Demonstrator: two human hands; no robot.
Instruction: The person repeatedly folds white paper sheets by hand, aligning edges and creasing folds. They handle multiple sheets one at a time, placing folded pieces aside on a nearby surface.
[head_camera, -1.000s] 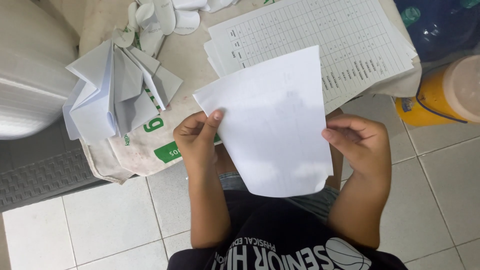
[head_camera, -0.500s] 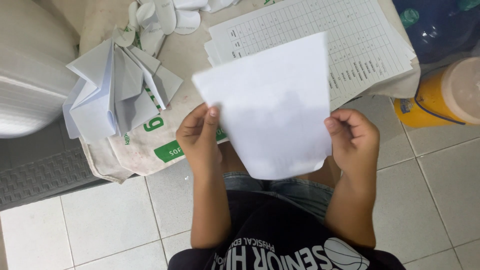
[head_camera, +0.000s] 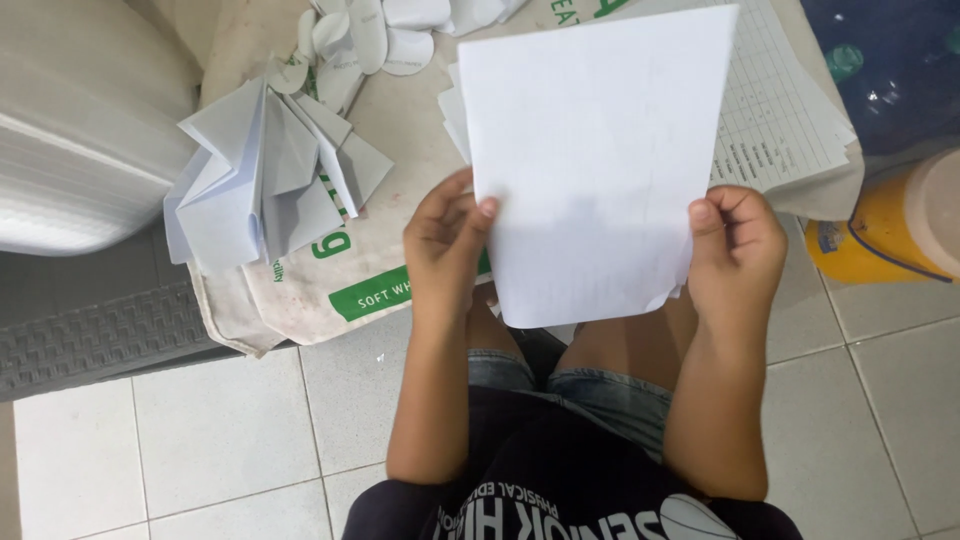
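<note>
We hold a blank white sheet of paper (head_camera: 595, 160) up in front of us with both hands, its long sides running roughly up and down and tilted a little to the right. Our left hand (head_camera: 447, 250) grips the sheet's left edge near the lower corner, the fingers (head_camera: 478, 212) pinched together on the paper with the thumb on the near face. Our right hand (head_camera: 738, 250) grips the right edge at about the same height, its fingers curled and clamped on the sheet, thumb (head_camera: 702, 222) pressed flat on the front. The lower edge of the sheet hangs above our bare knees and denim shorts (head_camera: 590, 390).

Behind the sheet lies a stack of white printed forms with ruled tables (head_camera: 780, 110), resting on a cream woven sack with green lettering (head_camera: 370, 280) that is spread out over the low surface before us. On the sack, to the left of our left hand and well apart from it, sits a cluster of folded white paper shapes (head_camera: 265, 175). Above them lie small rounded white paper cut-outs (head_camera: 350, 40). A yellow plastic container (head_camera: 880, 240) stands at the right, near our right hand, on the pale tiled floor (head_camera: 220, 430).
</note>
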